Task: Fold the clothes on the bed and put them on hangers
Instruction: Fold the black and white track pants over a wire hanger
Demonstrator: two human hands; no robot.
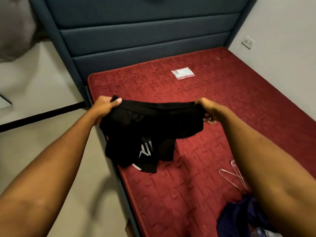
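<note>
I hold the black fabric garment with a white printed mark (150, 127) by its top band, stretched between both hands over the red quilted mattress (222, 100). Its lower part hangs and bunches on the mattress at about 7 o'clock from the band. I judge the taut band is there to square the cloth up, so it can be laid flat for the first fold.

My left hand (104, 106), at 9 o'clock of the garment, is closed round the band's end, thumb pressed flat on top. My right hand (206, 108), at 3 o'clock, is curled on the other end; its fingertips are mostly hidden behind the cloth.

The thin wire hangers (234, 175) lie at 4 o'clock, well apart from the garment and within reach for later. A heap of dark blue clothing (239, 218) waits at 5 o'clock. A small clear plastic packet (183, 73) lies at 12 o'clock.
</note>
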